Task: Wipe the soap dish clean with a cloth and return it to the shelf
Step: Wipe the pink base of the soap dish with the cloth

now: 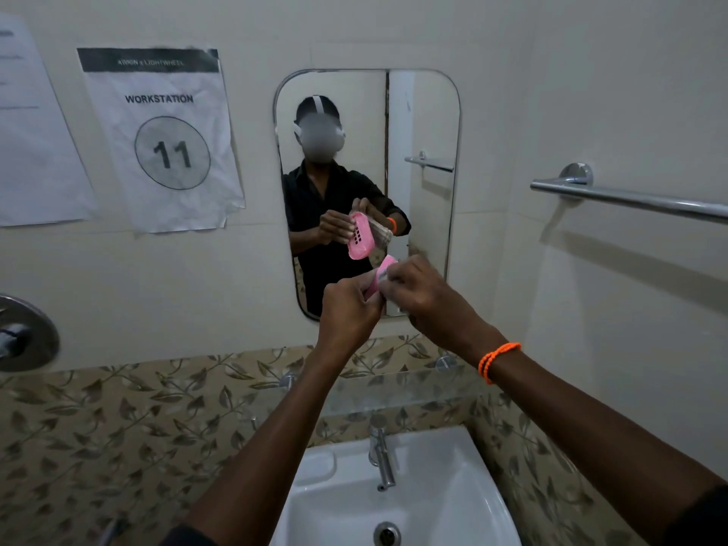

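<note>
Nearest to you, your two bare forearms rise from the bottom edge of the view, angling upward and inward until they meet in front of the mirror (366, 112). Your right wrist carries an orange beaded bracelet (498, 361). Your left hand (348, 305) is raised with its back toward you, fingers curled and gripping one side of the pink soap dish (384, 269), of which only a small pink edge shows between your hands. Your right hand (425, 293) sits just beside it, fingers bent and pinching a pale cloth (384, 287) against the dish. The mirror's reflection shows the far side: the dish tilted on edge with its drainage slots facing the glass, and the bunched cloth pressed behind it. The dish is held in the air above the glass shelf (394, 392), which runs along the leaf-patterned tile band below the mirror. Under that are a chrome tap (381, 451) and a white sink (465, 506). A paper sign (165, 139) reading "WORKSTATION 11" hangs on the wall to the left, and a chrome towel rail (630, 199) is fixed on the right.
</note>
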